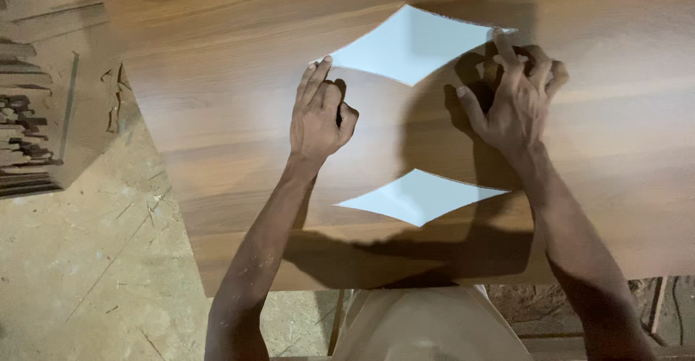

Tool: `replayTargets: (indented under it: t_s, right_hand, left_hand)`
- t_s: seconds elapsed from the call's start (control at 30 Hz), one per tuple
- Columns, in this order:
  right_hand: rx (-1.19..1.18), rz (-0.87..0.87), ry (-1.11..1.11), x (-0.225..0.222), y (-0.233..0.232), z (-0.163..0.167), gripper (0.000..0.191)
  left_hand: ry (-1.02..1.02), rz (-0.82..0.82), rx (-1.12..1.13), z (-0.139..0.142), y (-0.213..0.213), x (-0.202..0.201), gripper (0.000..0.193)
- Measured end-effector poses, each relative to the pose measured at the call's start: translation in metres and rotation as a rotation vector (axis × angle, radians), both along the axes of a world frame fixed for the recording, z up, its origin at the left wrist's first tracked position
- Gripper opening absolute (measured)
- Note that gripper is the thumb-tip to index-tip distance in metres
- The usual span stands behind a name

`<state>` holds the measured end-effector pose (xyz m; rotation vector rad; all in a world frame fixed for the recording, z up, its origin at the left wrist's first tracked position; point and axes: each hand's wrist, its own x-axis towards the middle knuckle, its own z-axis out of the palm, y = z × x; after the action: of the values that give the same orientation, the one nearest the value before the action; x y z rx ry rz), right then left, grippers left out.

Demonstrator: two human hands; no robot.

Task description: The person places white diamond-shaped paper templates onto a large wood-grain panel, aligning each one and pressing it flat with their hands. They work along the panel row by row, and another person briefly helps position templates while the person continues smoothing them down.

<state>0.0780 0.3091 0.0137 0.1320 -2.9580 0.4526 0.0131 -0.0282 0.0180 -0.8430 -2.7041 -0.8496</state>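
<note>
Near white diamond piece (pixel 420 196) flat on wood panel (pixel 217 100). Far white diamond piece (pixel 413 46): left hand (pixel 317 115) index on left tip, other fingers curled; right hand (pixel 517 100) fingers spread, pressing right tip.

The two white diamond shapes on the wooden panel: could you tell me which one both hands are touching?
The farther, larger white diamond: the left hand touches its left tip, the right hand its right tip. The nearer diamond lies untouched between the forearms.

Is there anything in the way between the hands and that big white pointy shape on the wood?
Nothing visible. The left hand touches the left tip of the upper white shape, and the right hand touches its right tip. Both lie flat on the wooden panel.
</note>
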Motion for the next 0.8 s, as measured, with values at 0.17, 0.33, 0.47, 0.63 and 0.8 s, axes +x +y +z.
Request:
replayTargets:
  t_s: [0.17, 0.33, 0.47, 0.63, 0.8]
  right_hand:
    - [0.032, 0.030, -0.005, -0.0015, 0.0016, -0.0017, 0.092]
    - [0.037, 0.055, -0.033, -0.0017, 0.0014, 0.0027, 0.099]
    - [-0.024, 0.060, -0.048, -0.0030, -0.0012, 0.0074, 0.102]
    - [0.118, 0.069, 0.000, -0.0057, -0.0025, 0.0065, 0.108]
    - [-0.022, 0.100, 0.022, -0.0037, 0.0001, 0.0027, 0.104]
  left_hand:
    - [-0.016, 0.017, 0.024, 0.0008, 0.0020, 0.0009, 0.006]
    - [-0.030, 0.034, 0.018, 0.0008, 0.0010, 0.0008, 0.005]
    - [-0.014, 0.031, 0.040, 0.0003, -0.0007, -0.0004, 0.007]
    - [-0.012, 0.038, 0.032, 0.0002, -0.0010, 0.0001, 0.008]
    - [-0.021, 0.046, 0.028, 0.0000, -0.0009, 0.0009, 0.007]
